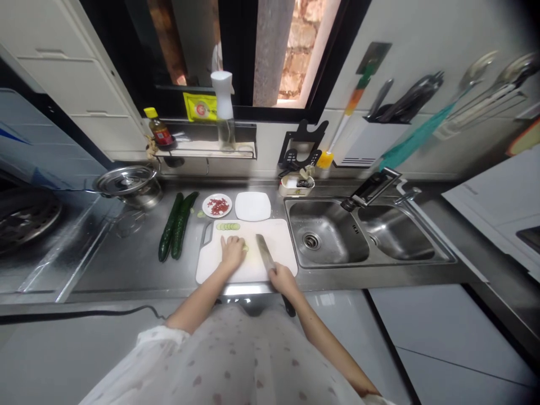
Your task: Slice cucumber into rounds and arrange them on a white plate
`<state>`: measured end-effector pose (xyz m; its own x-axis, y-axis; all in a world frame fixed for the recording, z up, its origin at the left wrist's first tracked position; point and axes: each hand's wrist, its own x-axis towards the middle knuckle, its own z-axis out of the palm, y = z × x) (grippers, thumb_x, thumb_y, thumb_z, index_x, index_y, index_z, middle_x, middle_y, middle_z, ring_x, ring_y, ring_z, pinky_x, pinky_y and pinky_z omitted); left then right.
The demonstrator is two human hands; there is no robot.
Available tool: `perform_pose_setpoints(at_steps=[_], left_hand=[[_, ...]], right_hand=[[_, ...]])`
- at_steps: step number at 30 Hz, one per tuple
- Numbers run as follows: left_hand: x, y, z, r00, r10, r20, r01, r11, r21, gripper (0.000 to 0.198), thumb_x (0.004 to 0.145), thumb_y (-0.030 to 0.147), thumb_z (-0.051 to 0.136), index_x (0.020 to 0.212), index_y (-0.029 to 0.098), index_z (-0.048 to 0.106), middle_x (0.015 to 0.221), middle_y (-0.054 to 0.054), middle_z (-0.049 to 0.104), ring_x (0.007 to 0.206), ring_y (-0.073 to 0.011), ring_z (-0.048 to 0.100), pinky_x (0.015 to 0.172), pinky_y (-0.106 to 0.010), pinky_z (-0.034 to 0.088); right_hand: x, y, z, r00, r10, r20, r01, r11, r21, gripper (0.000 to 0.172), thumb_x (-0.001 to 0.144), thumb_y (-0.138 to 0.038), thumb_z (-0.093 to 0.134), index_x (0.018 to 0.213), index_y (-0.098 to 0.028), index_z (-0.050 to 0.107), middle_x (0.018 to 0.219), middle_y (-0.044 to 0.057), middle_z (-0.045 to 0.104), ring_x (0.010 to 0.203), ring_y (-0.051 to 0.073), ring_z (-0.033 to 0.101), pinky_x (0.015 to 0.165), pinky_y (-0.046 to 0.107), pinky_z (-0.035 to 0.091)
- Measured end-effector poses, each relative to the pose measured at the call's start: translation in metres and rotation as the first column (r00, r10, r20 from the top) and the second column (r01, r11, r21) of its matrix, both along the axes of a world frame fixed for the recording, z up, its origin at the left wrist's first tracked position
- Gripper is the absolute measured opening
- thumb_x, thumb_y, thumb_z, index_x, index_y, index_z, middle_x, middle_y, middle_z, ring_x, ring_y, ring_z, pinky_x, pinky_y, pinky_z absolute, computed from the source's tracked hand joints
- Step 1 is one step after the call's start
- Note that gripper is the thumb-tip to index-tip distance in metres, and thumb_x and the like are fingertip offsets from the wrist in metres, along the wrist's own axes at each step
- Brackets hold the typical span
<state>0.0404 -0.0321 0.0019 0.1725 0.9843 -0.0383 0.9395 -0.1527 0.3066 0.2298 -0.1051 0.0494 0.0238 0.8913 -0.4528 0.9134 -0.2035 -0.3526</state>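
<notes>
My left hand [233, 252] rests on the white cutting board [211, 270], its fingers curled over a few pale green cucumber slices [245, 248]; most of what lies under it is hidden. In my right hand [283, 279] is a kitchen knife [265, 251], its broad blade slanting up and left over the right half of the board. A row of overlapping cucumber slices [228, 226] lies near the board's far edge. Behind the board stand a small plate with chopped red pieces [218, 206] and a white square plate [253, 206].
Two whole cucumbers [177, 228] lie left of the board, with a lidded steel pot [129, 183] beyond. A double sink [329, 230] with a black faucet [371, 188] adjoins the right side. A shelf [206, 151] holds a sauce bottle [160, 129] and a spray bottle [223, 107].
</notes>
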Motion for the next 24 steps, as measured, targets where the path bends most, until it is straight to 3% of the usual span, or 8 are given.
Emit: perform_pose_setpoints(at_steps=[5,8,12,16,24], left_hand=[[0.001,0.003,0.000,0.997,-0.027,0.073,0.025,0.999,0.028,0.008,0.085,0.022,0.052,0.082,0.021,0.059,0.089,-0.005,0.062,0.098,-0.0238,0.051,0.108,-0.054,0.010],[-0.001,0.009,0.003,0.992,0.018,0.123,-0.021,1.000,0.017,0.010,0.085,0.025,0.052,0.081,0.021,0.060,0.087,-0.005,0.064,0.095,-0.0232,0.054,0.104,-0.049,0.020],[-0.010,0.030,0.005,0.936,0.266,0.232,-0.248,0.963,-0.105,0.014,0.084,0.033,0.054,0.086,0.022,0.062,0.088,-0.004,0.068,0.090,-0.0213,0.059,0.089,-0.037,0.035],[-0.022,0.055,0.003,0.844,0.442,0.302,-0.415,0.897,-0.152,0.013,0.084,0.025,0.052,0.091,0.024,0.063,0.092,0.000,0.070,0.090,-0.0178,0.061,0.082,-0.030,0.036],[-0.020,0.081,-0.005,0.871,0.424,0.249,-0.403,0.905,-0.134,0.018,0.084,0.022,0.050,0.096,0.025,0.064,0.089,-0.001,0.070,0.089,-0.0190,0.061,0.081,-0.030,0.035]], right_hand=[[0.002,0.005,-0.005,1.000,0.012,0.015,-0.012,1.000,0.001,0.028,0.089,-0.022,0.040,0.103,-0.015,0.063,0.101,0.011,0.069,0.088,0.017,0.061,0.065,0.023,0.031],[0.002,0.008,-0.008,1.000,0.016,0.024,-0.016,1.000,0.003,0.028,0.090,-0.023,0.040,0.102,-0.015,0.064,0.099,0.011,0.069,0.086,0.017,0.060,0.064,0.024,0.031],[0.001,0.010,-0.009,1.000,0.009,0.023,-0.009,1.000,0.012,0.028,0.090,-0.023,0.039,0.102,-0.016,0.064,0.097,0.010,0.069,0.085,0.017,0.061,0.063,0.023,0.031],[-0.001,0.010,-0.009,0.999,0.014,0.031,-0.015,1.000,0.008,0.028,0.090,-0.024,0.040,0.103,-0.016,0.063,0.098,0.009,0.069,0.086,0.017,0.061,0.063,0.023,0.031],[-0.001,0.011,-0.009,0.999,0.021,0.035,-0.021,1.000,-0.006,0.027,0.090,-0.024,0.039,0.101,-0.016,0.063,0.098,0.010,0.069,0.086,0.017,0.060,0.064,0.023,0.032]])
